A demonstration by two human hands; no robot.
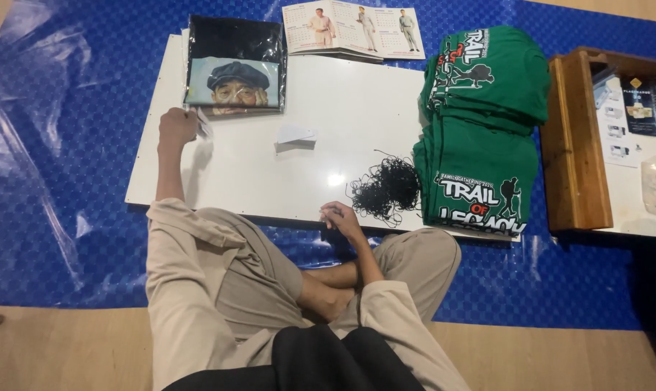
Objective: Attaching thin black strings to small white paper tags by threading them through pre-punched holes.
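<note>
Clear plastic-bagged black printed shirt (234,66), twelve o'clock: my left hand (177,128) pinches its bag corner; my right hand (340,218) nips black string tangle (384,187). Tagging step, I judge; threading next.

Two bare hands show: the left hand (177,127) at centre left of the frame and the right hand (340,216) near the middle. One white board (357,130) lies on one blue plastic sheet (60,145). One bagged black shirt (234,65) with a printed portrait sits at upper left centre. Two piles of folded green T-shirts (484,130) lie at the right; the number in each cannot be told. One tangle of black string (386,187), one small white paper slip (295,135), one open calendar (353,29) at the top and one wooden tray (574,145) at the right edge.
</note>
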